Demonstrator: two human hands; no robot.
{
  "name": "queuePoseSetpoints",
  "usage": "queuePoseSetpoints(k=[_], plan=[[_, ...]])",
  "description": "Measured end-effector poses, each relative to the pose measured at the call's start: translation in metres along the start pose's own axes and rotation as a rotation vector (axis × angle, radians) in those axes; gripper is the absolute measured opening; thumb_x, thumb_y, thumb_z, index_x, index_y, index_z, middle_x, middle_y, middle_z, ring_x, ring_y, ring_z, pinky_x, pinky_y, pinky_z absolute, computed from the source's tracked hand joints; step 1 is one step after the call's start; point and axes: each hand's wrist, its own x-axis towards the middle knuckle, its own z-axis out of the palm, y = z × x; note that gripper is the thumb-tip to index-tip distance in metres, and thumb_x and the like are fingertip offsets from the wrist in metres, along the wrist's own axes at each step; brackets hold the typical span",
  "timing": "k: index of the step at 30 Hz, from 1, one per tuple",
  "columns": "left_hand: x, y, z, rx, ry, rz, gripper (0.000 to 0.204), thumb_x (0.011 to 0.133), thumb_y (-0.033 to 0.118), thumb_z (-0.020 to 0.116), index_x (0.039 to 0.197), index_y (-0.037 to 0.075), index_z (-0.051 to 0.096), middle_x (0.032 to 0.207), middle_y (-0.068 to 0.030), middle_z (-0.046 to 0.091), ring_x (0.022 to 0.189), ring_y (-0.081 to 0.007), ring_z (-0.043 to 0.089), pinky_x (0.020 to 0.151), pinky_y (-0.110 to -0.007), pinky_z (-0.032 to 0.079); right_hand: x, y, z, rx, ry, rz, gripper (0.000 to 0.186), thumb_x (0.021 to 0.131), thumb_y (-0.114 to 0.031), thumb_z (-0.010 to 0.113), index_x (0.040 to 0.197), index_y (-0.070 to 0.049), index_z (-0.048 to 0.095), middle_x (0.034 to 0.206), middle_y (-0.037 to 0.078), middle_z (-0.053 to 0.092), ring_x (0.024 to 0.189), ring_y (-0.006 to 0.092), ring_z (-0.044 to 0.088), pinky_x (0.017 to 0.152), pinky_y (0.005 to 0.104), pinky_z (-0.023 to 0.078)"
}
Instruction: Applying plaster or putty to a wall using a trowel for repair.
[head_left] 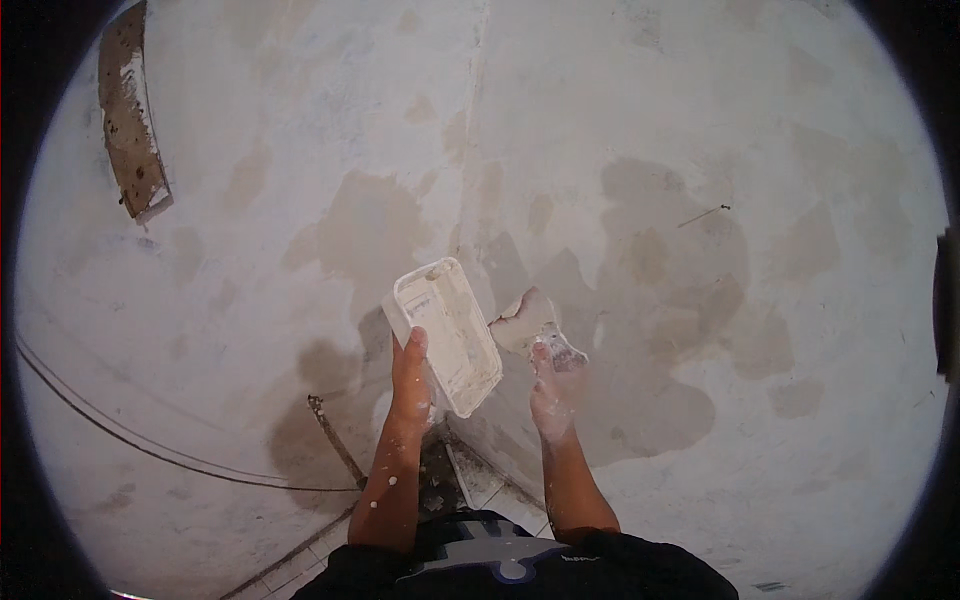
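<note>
Dark shirt cloth [540,565] lies nearest, along the lower edge, with both forearms reaching out past it. Ahead of the corner, near the middle of the view, is a pale rectangular tray [450,335], its open side toward the camera and its length slanting down to the right. The left grip [408,385] is clasped on its left side, thumb on the rim, other fingers mostly hidden. It looks like light, fairly stiff plastic, though wet cream paste [455,340] inside likely adds weight and may make the rim slick; a palm beneath with the thumb over a long side should hold best. Smaller is a paste-coated flat spreader [530,325], clasped in the right grip [553,395] just right of the tray. It seems thin and light, probably slippery where smeared, so its drier end is the better hold; its exact outline is unclear.

Around them, 2 patchy walls [800,100] meet at a seam. A long dark cable [150,445] sags across the left side, a brown strip [130,120] sits high on the left, and a slim rod [337,440] leans beside the left forearm [390,480], the nearest obstacle. Smallest is a nail-like peg [725,207] at right.
</note>
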Motion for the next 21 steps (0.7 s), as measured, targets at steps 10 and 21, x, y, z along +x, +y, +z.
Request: queuePoseSetpoints(k=[10, 21], plan=[[0.004, -0.018, -0.01, 0.066, 0.104, 0.054, 0.065, 0.094, 0.03, 0.054, 0.145, 0.004, 0.024, 0.139, -0.013, 0.039, 0.127, -0.0232, 0.038, 0.108, -0.036, 0.028, -0.037, 0.054, 0.015, -0.139, -0.136, -0.437, 0.047, 0.067, 0.003, 0.063, 0.113, -0.003, 0.055, 0.092, 0.016, 0.063, 0.086, 0.0321, 0.063, 0.077, 0.0371, 0.05], [0.003, -0.018, -0.011, -0.126, 0.057, -0.018, 0.071, 0.092, 0.045, 0.053, 0.143, 0.002, 0.029, 0.14, -0.0145, 0.041, 0.128, -0.0272, 0.04, 0.108, -0.041, 0.03, -0.015, 0.027, -0.007, -0.463, -0.409, -0.284, 0.025, 0.079, 0.002, 0.057, 0.104, 0.002, 0.059, 0.098, 0.021, 0.064, 0.09, 0.0403, 0.062, 0.08, 0.0435, 0.049]])
